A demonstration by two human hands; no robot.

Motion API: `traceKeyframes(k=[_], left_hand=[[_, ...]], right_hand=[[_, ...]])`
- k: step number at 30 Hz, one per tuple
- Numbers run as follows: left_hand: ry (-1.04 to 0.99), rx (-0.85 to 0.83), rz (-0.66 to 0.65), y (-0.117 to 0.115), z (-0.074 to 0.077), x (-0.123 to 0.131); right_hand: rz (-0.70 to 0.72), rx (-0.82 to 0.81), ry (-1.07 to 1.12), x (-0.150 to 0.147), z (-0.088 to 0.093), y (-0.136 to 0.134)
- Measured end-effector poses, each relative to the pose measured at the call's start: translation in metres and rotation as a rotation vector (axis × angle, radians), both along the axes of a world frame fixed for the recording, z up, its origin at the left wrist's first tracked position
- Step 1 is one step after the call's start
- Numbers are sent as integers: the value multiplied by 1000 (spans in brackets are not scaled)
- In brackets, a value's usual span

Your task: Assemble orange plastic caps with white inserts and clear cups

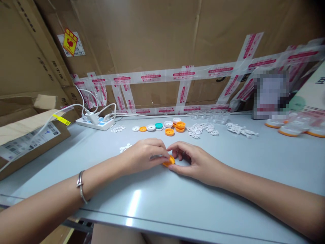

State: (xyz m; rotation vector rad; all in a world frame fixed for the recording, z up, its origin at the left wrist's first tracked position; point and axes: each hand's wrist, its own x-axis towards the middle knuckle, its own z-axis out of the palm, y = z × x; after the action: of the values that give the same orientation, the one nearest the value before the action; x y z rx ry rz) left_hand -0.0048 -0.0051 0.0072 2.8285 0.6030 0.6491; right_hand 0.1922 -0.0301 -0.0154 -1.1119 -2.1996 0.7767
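Note:
An orange round piece (168,161) lies on the grey table between my two hands. My left hand (149,154) comes over it from the left, its fingers closed, the fingertips at its upper left side; whatever may be pinched there is too small to make out. Curved around the right side of the piece is my right hand (191,159), with thumb and forefinger touching its rim. Beyond the hands stand a teal round piece (158,126), white round pieces (151,127) and orange round pieces (169,132), some of them stacked.
Small white parts (118,128) and white lacy parts (200,129) lie farther back. A power strip (95,123) with cables is at the back left, beside an open cardboard box (33,145). Clear domes with orange rims (290,130) are at the right.

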Motion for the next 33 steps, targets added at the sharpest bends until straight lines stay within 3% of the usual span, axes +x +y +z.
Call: traceKeyframes(k=[8, 15, 33], left_hand=[[44, -39, 116, -16, 2, -13], [46, -72, 129, -18, -8, -14], [36, -83, 129, -17, -11, -10]], right_hand=[[-41, 58, 75, 3, -3, 1], [7, 24, 126, 3, -3, -2], [34, 137, 76, 6, -6, 0]])
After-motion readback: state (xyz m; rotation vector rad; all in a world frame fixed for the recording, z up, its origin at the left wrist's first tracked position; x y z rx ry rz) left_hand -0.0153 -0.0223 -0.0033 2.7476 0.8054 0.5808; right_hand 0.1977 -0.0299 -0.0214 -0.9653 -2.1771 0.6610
